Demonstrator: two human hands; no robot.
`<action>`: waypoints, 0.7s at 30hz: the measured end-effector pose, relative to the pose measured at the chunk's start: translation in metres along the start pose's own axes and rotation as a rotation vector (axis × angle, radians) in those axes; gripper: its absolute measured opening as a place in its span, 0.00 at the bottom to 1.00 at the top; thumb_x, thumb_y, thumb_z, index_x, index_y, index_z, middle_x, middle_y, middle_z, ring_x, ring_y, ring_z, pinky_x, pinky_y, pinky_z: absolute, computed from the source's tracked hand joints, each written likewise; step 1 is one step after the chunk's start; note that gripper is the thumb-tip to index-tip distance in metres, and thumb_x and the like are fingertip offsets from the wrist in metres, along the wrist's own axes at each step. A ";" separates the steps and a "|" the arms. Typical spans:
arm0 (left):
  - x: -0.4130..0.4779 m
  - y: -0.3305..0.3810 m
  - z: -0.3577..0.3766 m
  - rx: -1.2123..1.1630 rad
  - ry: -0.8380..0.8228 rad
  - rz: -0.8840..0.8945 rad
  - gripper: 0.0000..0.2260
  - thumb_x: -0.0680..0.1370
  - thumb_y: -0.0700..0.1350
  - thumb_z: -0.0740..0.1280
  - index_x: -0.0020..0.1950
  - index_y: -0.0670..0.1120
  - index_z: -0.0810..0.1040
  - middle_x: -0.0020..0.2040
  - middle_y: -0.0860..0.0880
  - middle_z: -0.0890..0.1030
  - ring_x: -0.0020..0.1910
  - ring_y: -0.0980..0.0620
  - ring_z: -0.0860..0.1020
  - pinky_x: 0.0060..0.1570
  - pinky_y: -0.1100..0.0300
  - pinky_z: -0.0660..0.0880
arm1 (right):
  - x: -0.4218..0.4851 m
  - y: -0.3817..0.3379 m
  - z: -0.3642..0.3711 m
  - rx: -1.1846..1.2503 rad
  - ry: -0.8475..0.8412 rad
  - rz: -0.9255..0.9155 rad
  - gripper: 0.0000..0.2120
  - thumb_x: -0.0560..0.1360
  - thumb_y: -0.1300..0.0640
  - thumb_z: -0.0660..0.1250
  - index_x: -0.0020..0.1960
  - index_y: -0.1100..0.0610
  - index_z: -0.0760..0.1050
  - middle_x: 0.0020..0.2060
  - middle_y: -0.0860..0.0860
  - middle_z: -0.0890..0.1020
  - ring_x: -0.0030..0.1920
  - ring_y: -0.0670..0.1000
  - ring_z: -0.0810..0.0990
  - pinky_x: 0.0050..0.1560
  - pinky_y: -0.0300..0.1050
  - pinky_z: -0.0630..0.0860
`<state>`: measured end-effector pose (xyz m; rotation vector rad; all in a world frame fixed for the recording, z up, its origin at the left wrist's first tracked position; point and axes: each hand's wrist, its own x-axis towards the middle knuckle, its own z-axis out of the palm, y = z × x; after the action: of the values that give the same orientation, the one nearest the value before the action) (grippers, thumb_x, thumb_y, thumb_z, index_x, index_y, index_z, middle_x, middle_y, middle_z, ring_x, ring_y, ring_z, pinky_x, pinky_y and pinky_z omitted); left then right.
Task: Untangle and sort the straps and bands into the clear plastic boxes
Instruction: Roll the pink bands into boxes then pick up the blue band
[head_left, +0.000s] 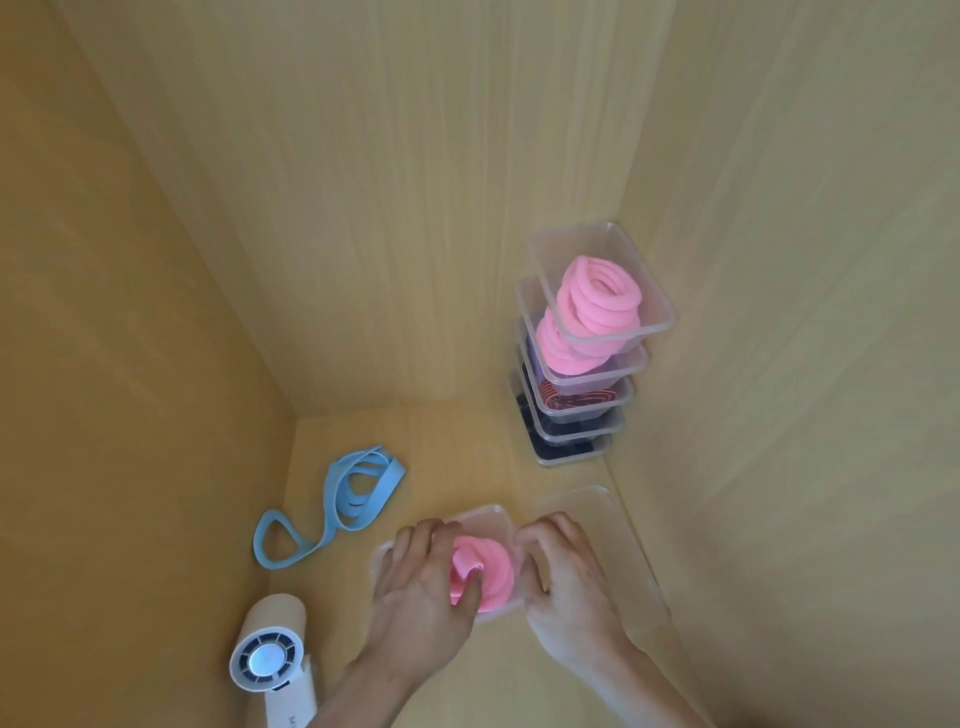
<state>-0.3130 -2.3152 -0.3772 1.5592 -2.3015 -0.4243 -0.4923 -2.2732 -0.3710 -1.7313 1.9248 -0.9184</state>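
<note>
Single head view, wide-angle, aimed steeply down into wooden corner (296, 415). Worktop (467, 457) close; left hand (421, 582), right hand (571, 587) nearest, at bottom edge. Box stack (587, 364) farther back, right. Straight lines lean, probably lens distortion.

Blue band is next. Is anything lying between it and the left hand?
Nothing visible. Only bare wooden floor separates the blue band from the left hand, which grips the pink coil in the clear box. The white fan lies nearer the camera, off that line.
</note>
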 end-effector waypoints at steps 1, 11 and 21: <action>0.001 0.003 0.003 0.013 0.020 -0.007 0.22 0.74 0.60 0.58 0.66 0.54 0.74 0.62 0.57 0.73 0.63 0.53 0.71 0.59 0.59 0.64 | -0.001 0.004 -0.003 -0.010 0.033 0.028 0.07 0.73 0.59 0.62 0.46 0.48 0.74 0.46 0.39 0.72 0.51 0.43 0.74 0.52 0.41 0.73; 0.008 0.012 0.032 0.194 -0.178 0.137 0.41 0.74 0.73 0.56 0.79 0.49 0.64 0.80 0.41 0.59 0.79 0.40 0.53 0.74 0.41 0.47 | -0.024 0.042 0.000 -0.431 -0.027 0.410 0.13 0.64 0.46 0.76 0.39 0.51 0.76 0.41 0.49 0.76 0.45 0.54 0.79 0.46 0.49 0.77; 0.007 0.005 0.038 0.236 -0.183 0.136 0.39 0.73 0.74 0.56 0.74 0.47 0.70 0.78 0.42 0.64 0.75 0.39 0.62 0.73 0.40 0.50 | -0.029 0.044 0.023 -0.516 -0.033 0.341 0.18 0.53 0.46 0.82 0.33 0.50 0.76 0.36 0.48 0.75 0.38 0.51 0.79 0.36 0.46 0.78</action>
<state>-0.3363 -2.3177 -0.4087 1.5088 -2.6632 -0.2787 -0.5039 -2.2483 -0.4218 -1.5659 2.4838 -0.2812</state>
